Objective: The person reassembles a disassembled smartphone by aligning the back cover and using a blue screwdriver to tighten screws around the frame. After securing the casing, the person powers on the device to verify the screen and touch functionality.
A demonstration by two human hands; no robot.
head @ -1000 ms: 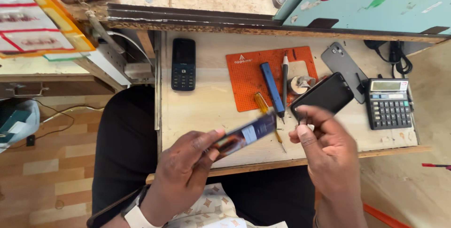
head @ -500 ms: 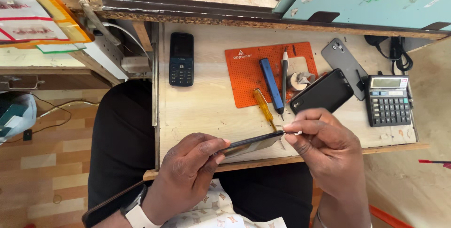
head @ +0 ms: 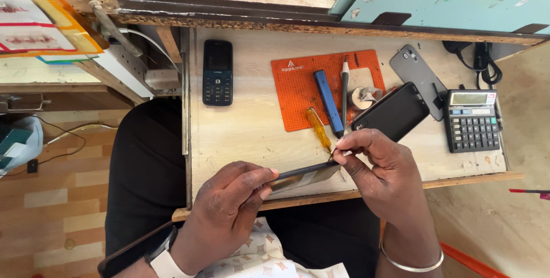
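Edgewise above the near edge of the surface (head: 252, 134), a thin dark phone (head: 303, 172) is being held between both hands. The left hand (head: 229, 209) is gripping its left end, with the fingers (head: 260, 177) closed tight along its edge. The right hand (head: 384, 175) is meeting the phone's right end, where its fingers (head: 349, 143) are pinched together on a small thin tool (head: 334, 153) whose tip is touching the phone's corner.

Just beyond the right hand, a black phone (head: 392, 112) is lying face down at a slant, and a grey phone (head: 416, 74) is lying behind it. An orange mat (head: 298, 86) is sitting at the middle of the surface, carrying a blue tool (head: 328, 100), a pen-like tool (head: 345, 91) and a small roll of tape (head: 361, 96). A yellow-handled screwdriver (head: 317, 128) is lying across the mat's near edge. A keypad phone (head: 217, 71) is resting well to the left, and a calculator (head: 472, 119) is sitting at the far right.
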